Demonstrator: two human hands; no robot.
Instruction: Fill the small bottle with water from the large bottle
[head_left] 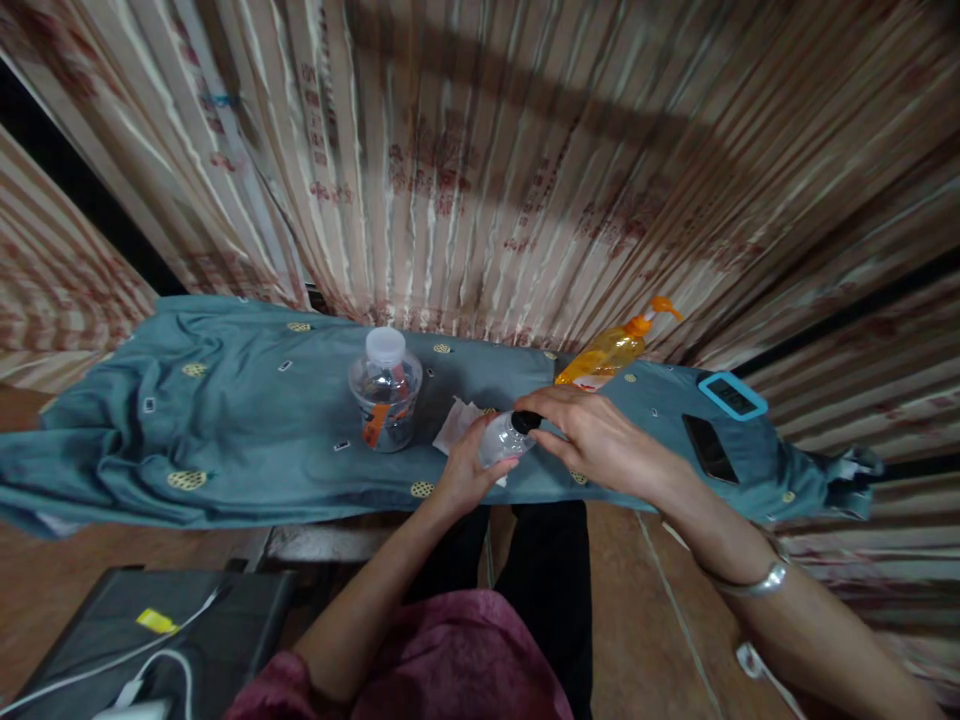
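Note:
My left hand [466,470] grips a small clear plastic bottle [501,440] by its body, held tilted above the table's near edge. My right hand [592,435] is closed around the bottle's black cap [526,421] at its upper right end. A larger clear bottle [385,390] with a white lid and an orange item inside stands upright to the left of my hands. White tissue [456,422] lies on the cloth just behind the small bottle. An orange pump bottle [615,350] lies tilted behind my right hand.
A blue-grey patterned cloth [225,430] covers the narrow table in front of a striped curtain. A dark phone [709,447] and a blue-framed device [733,395] lie at the right. A dark case with white cables [150,640] sits on the floor at lower left.

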